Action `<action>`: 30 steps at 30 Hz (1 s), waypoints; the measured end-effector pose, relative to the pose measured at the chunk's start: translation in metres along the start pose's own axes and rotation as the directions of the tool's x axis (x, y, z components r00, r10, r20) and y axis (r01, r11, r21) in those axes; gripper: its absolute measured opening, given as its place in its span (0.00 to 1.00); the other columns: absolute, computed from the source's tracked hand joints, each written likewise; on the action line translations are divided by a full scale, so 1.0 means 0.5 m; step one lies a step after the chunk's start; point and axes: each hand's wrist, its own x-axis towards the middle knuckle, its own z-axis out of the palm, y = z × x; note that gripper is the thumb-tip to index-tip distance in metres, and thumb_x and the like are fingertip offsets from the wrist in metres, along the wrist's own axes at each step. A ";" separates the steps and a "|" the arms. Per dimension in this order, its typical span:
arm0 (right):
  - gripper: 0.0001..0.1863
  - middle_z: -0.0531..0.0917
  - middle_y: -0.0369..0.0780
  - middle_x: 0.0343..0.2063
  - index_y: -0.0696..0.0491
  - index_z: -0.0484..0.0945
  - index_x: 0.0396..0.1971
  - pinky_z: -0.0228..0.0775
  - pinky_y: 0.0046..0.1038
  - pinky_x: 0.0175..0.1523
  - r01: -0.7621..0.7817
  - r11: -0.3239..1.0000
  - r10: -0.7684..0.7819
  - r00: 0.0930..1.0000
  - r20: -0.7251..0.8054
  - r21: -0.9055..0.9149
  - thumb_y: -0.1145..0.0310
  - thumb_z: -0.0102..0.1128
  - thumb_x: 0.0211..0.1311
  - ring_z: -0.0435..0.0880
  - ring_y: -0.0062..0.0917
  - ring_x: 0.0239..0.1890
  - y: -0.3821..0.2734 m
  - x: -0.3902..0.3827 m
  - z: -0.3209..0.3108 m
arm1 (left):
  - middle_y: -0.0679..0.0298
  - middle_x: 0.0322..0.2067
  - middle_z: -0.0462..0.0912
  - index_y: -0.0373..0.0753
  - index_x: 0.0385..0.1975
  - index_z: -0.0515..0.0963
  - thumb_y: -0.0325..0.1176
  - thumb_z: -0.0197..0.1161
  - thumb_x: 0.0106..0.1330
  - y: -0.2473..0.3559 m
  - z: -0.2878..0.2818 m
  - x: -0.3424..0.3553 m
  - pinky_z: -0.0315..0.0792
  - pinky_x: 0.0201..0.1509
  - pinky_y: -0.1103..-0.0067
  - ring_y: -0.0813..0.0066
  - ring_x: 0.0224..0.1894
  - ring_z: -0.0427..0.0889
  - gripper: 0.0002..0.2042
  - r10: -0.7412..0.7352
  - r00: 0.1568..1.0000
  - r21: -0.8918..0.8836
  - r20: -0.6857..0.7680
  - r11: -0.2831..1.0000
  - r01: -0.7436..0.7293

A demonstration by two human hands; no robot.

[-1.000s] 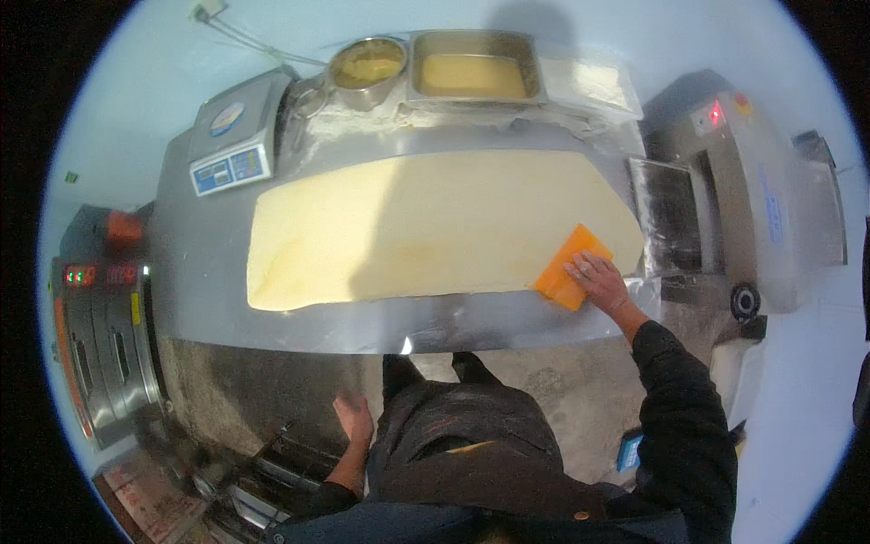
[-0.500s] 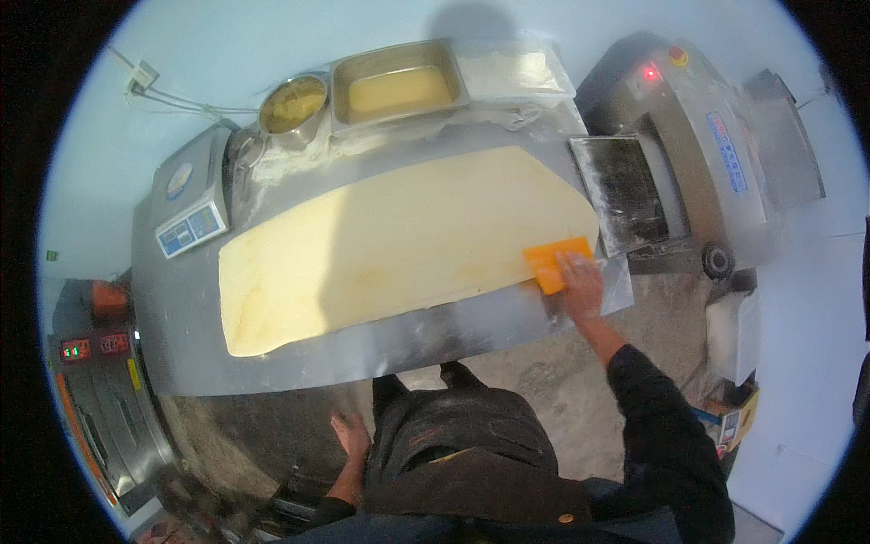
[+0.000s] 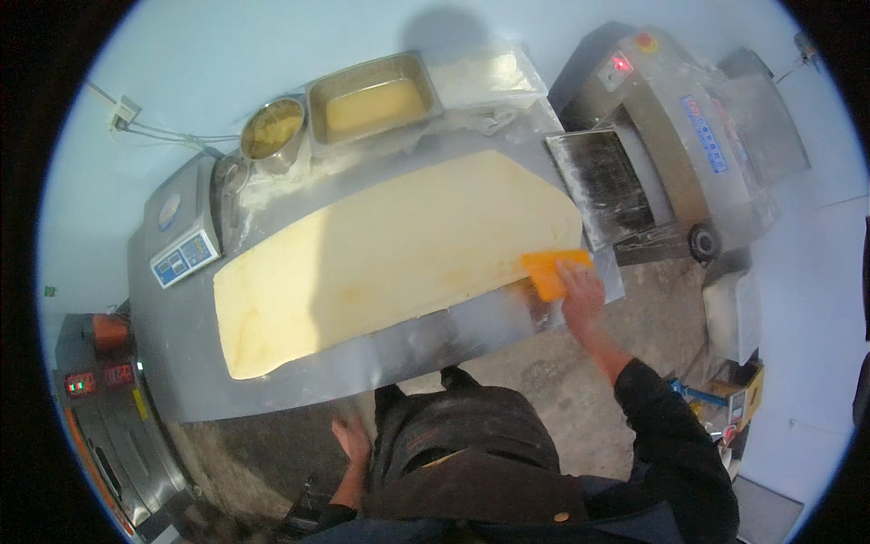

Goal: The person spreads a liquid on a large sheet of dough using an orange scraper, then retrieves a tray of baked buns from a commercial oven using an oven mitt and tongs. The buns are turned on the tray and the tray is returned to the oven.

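Observation:
A long, flat sheet of pale yellow dough (image 3: 408, 249) is spread across the metal table (image 3: 172, 354). My right hand (image 3: 583, 295) grips an orange dough scraper (image 3: 542, 272), whose blade meets the sheet's near right edge. Beside my right leg... no dough touches my left hand (image 3: 352, 440), which hangs low in front of the table, its fingers loosely apart and nothing in them.
Along the back stand a round metal pot (image 3: 275, 136), a rectangular steel pan (image 3: 372, 98) with yellow contents and a white floury tray (image 3: 485, 77). A scale (image 3: 184, 218) is at the left. A machine (image 3: 671, 136) with a dark floured plate (image 3: 600, 186) adjoins the right end.
The view has shifted and tilted slightly. My right hand and the scraper remain at the dough's near right edge, with the scraper turned a little. My left hand still hangs low.

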 end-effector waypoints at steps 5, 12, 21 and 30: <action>0.31 0.83 0.40 0.58 0.47 0.78 0.67 0.69 0.41 0.65 -0.034 0.999 0.031 0.995 -0.094 -0.027 0.74 0.61 0.61 0.79 0.38 0.60 0.055 0.161 0.000 | 0.44 0.71 0.64 0.31 0.76 0.58 0.44 0.62 0.78 -0.078 0.010 0.023 0.68 0.70 0.54 0.43 0.69 0.71 0.35 0.073 0.997 0.007 -0.040 0.997 -0.073; 0.32 0.81 0.45 0.57 0.50 0.77 0.68 0.66 0.45 0.66 -0.178 0.984 0.178 0.973 0.150 -0.010 0.65 0.64 0.61 0.76 0.42 0.60 -0.162 0.096 0.079 | 0.45 0.69 0.66 0.31 0.75 0.60 0.46 0.63 0.77 -0.096 0.015 0.016 0.68 0.70 0.56 0.42 0.68 0.71 0.35 -0.028 0.999 -0.030 -0.044 0.999 0.026; 0.30 0.84 0.45 0.51 0.54 0.80 0.64 0.71 0.45 0.60 -0.005 0.962 -0.061 0.971 0.231 0.274 0.71 0.62 0.58 0.79 0.44 0.53 -0.484 -0.022 0.028 | 0.43 0.66 0.69 0.30 0.74 0.62 0.41 0.61 0.76 -0.063 0.030 0.015 0.68 0.68 0.54 0.41 0.67 0.72 0.32 -0.055 0.997 -0.063 0.047 0.996 0.058; 0.33 0.81 0.43 0.62 0.47 0.77 0.70 0.69 0.43 0.63 0.228 0.954 -0.224 0.974 -0.046 0.196 0.75 0.59 0.61 0.78 0.40 0.61 -0.500 -0.028 0.066 | 0.42 0.66 0.69 0.29 0.72 0.63 0.40 0.62 0.76 -0.137 -0.032 0.022 0.69 0.67 0.54 0.42 0.65 0.73 0.31 0.042 0.999 -0.079 -0.012 0.996 -0.043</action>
